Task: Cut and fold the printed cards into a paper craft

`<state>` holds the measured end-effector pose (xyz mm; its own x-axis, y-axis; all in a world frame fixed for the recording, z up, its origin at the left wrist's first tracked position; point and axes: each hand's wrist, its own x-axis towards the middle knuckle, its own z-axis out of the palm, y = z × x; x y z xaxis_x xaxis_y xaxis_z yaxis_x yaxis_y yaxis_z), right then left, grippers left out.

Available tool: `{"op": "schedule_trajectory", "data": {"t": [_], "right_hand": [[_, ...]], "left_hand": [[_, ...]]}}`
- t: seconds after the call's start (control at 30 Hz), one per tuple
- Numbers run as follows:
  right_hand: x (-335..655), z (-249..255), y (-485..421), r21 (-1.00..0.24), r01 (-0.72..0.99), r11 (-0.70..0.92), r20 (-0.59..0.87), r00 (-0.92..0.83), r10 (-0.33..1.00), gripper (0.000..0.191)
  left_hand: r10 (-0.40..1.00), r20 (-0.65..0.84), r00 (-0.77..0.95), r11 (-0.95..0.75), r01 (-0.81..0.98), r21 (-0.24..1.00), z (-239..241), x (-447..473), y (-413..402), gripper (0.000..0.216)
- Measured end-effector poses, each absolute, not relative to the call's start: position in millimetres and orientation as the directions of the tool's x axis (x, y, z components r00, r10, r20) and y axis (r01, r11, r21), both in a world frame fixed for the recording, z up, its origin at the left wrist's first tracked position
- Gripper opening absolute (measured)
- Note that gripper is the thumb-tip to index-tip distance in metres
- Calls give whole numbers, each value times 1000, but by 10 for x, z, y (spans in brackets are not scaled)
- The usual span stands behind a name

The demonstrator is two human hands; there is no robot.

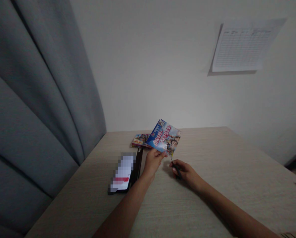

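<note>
Left hand (153, 162) pinches flyer (166, 133) by its lower edge, over the table (212, 152); best kept taut, fingertips clear of the blades. Right hand (187, 173) grips scissors (177, 171), blades at flyer's lower edge; steady wrist helps.

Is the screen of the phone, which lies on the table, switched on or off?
The phone's screen is on: it looks bright white, with a red band across it, though its content is too blurred to read.
</note>
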<state>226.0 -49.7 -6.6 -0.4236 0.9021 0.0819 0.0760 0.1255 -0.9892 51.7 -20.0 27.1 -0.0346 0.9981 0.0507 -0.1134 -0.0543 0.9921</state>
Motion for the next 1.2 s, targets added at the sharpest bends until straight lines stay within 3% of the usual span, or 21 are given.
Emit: {"op": "schedule_trajectory", "data": {"t": [1.2], "right_hand": [[2283,-77,-491,-993,47,110,81,-413,907,42]], "left_hand": [[999,38,-9,-38,-134,990,274,535,-208,35]]}}
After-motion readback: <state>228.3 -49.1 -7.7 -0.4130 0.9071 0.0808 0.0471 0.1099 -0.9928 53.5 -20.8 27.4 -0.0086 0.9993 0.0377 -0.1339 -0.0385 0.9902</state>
